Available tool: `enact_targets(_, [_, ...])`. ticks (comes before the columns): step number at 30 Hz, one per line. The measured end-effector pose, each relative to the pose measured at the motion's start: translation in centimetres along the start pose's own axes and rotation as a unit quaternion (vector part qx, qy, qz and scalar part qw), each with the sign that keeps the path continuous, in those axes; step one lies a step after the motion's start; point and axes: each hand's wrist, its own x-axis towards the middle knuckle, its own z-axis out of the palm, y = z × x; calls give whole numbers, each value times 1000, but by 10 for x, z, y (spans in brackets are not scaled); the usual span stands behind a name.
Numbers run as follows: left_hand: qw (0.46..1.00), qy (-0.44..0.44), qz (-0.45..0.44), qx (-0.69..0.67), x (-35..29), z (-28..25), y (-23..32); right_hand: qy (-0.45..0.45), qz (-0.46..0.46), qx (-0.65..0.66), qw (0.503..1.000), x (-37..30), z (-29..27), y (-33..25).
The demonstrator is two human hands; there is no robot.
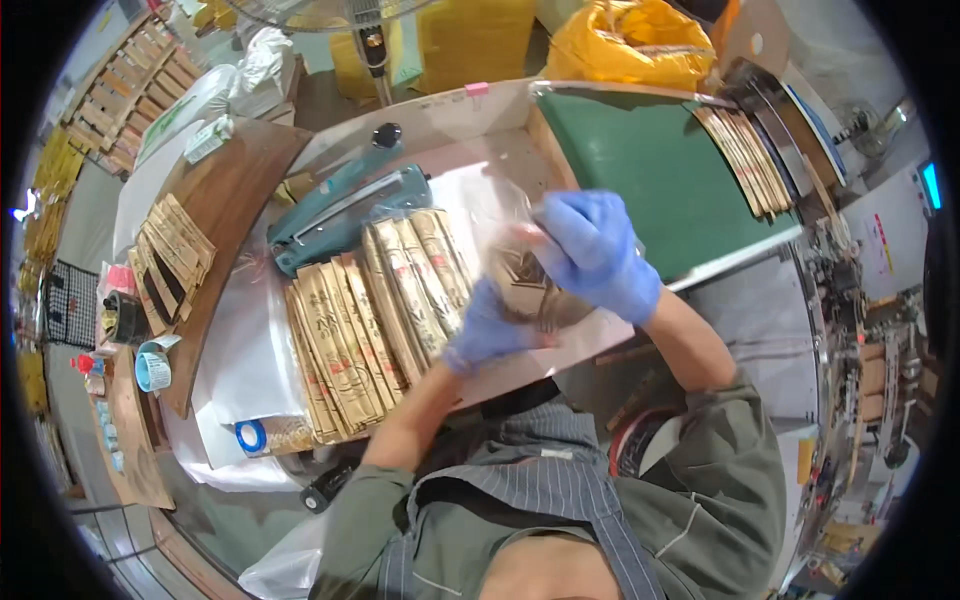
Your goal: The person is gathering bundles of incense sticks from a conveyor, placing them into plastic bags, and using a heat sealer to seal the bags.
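In front of my chest, my left hand [490, 328] and my right hand [602, 252], both in blue gloves, are closed around a clear plastic bag [524, 282] with brown printed paper in it. The left hand grips it from below, and the right hand pinches its upper side. Motion blurs the bag and some of the fingers. Left of my hands, long brown paper packets [345, 335] with dark printing lie side by side in rows. Some of them [412, 270] are in clear plastic. Behind them stands a teal bag sealer [350, 215] with a long arm.
A green conveyor belt [625, 170] at the right carries more packets [742, 160]. Further packets [170, 260] lie on a wooden board [235, 215] at the left. A jar with a blue lid [252, 436] lies at the near left corner. A yellow sack [630, 45] stands beyond the belt.
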Motion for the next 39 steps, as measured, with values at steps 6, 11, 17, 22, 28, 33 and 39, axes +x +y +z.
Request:
enact_targets(6, [932, 290, -217, 8, 38, -45, -47, 61, 239, -26, 969, 46, 180, 116])
enact_targets(11, [919, 372, -113, -56, 38, -136, -35, 52, 201, 272, 940, 134, 225, 27])
enact_targets(17, [883, 354, -283, 118, -11, -231, -11, 33, 389, 434, 812, 57, 268, 97])
enact_targets(22, [863, 344, -346, 136, -26, -234, 1, 154, 437, 580, 670, 39, 299, 99])
enact_targets(28, [873, 341, -323, 132, -20, -231, -10, 182, 452, 580, 653, 31, 296, 101])
enact_targets(33, [877, 348, -301, -140, -37, -228, 6, 120, 524, 368, 759, -24, 271, 88])
enact_targets(39, [888, 413, -174, -104, -103, -207, 58, -147, 579, 499, 628, -142, 211, 42])
